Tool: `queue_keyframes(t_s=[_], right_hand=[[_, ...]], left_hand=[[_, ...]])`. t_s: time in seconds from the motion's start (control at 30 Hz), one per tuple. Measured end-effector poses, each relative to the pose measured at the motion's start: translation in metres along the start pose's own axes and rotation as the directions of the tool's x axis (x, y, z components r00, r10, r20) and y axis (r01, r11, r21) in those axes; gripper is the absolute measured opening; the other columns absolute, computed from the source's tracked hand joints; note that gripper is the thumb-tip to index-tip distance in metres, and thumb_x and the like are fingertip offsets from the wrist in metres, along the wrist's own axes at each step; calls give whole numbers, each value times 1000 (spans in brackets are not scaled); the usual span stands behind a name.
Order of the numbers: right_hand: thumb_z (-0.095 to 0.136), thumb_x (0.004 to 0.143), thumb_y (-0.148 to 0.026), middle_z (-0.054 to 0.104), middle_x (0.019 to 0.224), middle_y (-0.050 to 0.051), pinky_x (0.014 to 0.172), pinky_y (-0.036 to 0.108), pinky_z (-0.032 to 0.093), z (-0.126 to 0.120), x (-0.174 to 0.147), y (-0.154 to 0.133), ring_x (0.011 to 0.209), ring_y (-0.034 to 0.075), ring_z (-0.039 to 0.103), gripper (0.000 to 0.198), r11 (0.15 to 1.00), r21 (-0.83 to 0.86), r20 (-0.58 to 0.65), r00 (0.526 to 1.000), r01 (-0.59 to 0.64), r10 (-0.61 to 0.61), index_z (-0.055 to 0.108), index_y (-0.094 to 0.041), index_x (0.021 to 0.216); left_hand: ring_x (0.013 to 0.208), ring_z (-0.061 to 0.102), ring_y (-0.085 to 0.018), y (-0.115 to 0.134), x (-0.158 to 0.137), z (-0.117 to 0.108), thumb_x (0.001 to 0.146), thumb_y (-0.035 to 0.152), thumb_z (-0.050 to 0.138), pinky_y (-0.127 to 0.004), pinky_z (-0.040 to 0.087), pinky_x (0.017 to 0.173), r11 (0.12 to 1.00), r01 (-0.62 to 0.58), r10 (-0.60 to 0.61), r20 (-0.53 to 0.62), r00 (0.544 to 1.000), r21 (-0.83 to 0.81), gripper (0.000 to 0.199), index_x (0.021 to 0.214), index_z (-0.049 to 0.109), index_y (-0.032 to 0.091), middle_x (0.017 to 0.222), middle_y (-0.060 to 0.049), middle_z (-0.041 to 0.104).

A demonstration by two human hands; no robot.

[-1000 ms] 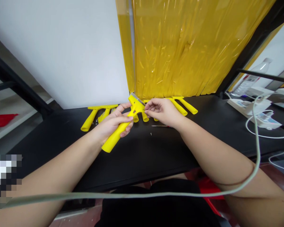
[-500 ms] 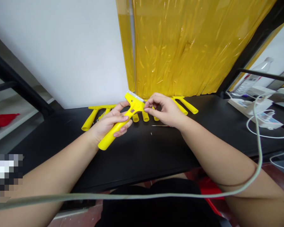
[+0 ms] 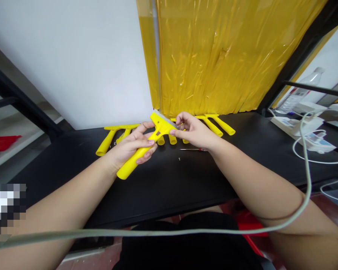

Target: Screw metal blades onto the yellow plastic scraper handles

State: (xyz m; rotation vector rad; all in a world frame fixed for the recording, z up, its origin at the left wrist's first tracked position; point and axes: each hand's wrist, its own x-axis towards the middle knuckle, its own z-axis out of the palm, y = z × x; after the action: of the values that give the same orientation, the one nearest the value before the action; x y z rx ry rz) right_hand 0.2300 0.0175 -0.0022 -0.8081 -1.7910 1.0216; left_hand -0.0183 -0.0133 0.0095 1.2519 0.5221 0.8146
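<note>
My left hand [image 3: 126, 149] is closed around the handle of a yellow scraper [image 3: 162, 125], which is tilted with its head up and away from me. A thin grey metal strip runs along the head's far edge. At the head's right end, my right hand [image 3: 196, 132] has its thumb on the corner and its bent fingers at the far edge; anything small between them is hidden. Below that hand a thin screwdriver [image 3: 190, 149] lies on the black table [image 3: 163, 191]. Close by is a tiny light screw-like piece [image 3: 179, 159].
More yellow scrapers [image 3: 224, 125] lie along the back of the table, some behind my hands, with another [image 3: 105, 142] at left. A white cable [image 3: 186, 233] crosses in front of me. White devices [image 3: 307, 129] and a plastic bottle [image 3: 305, 90] stand at right.
The scraper's head has turned slightly and shifted a little to the right. My right thumb and fingers have moved in closer against its right end.
</note>
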Motion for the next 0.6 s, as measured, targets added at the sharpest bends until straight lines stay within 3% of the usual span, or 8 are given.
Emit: queue_keyframes(t_s=[0.13,0.2,0.23,0.27,0.33,0.4,0.43,0.6], right_hand=[[85,76,-42,58,94,0,64,29,45,-22,0,-3,71,13,52,41,993,-114,-46,998,-39,34,56,-23,100],[85,76,-40,61,87,0,64,29,44,-41,-2,-8,72,14,55,35,945,-318,-1,997,-69,73,61,-21,94],[85,75,-38,61,80,-1,61,28,42,-51,-3,-10,69,14,55,30,886,-449,54,986,-116,156,64,-21,87],[86,73,-35,62,74,-1,58,28,40,-59,-4,-11,64,14,55,27,809,-563,107,955,-170,276,66,-21,84],[88,69,-28,65,68,-1,54,29,39,-69,-6,-10,59,15,58,22,648,-723,165,850,-240,500,71,-22,81],[88,66,-22,67,63,-1,52,30,40,-70,-7,-6,55,17,61,19,537,-804,166,771,-255,615,73,-23,77],[88,64,-19,67,61,-1,51,31,41,-68,-8,-4,53,18,61,18,509,-824,162,758,-248,632,74,-23,74],[85,63,-12,63,54,0,48,32,39,-53,-9,-3,44,17,56,19,528,-821,175,784,-218,596,69,-22,59]], left_hand=[[44,54,-10,-2,2,0,87,14,75,-14,39,34,999,18,-16,-45,999,41,53,127,43,30,71,7,56],[44,54,-10,-2,4,-1,86,14,75,-15,40,34,998,28,-22,-95,995,58,55,128,42,30,71,7,56],[44,54,-11,-2,4,-1,85,14,75,-15,40,35,997,34,-26,-121,992,63,56,128,41,29,72,7,57],[45,55,-11,-2,5,-1,84,13,75,-15,40,35,997,39,-29,-142,989,65,58,127,41,29,73,6,58],[45,55,-11,-2,5,-1,82,12,75,-16,40,35,997,48,-37,-173,984,65,60,128,40,28,75,6,60],[44,55,-10,-2,6,0,82,11,75,-17,40,35,996,55,-41,-194,980,67,61,128,40,28,76,6,60],[44,55,-10,-2,7,0,82,11,75,-17,40,36,996,52,-37,-206,978,68,61,129,39,27,76,5,61],[44,56,-10,-3,8,0,82,13,76,-18,41,36,994,36,-8,-253,967,106,61,129,39,27,77,6,61]])
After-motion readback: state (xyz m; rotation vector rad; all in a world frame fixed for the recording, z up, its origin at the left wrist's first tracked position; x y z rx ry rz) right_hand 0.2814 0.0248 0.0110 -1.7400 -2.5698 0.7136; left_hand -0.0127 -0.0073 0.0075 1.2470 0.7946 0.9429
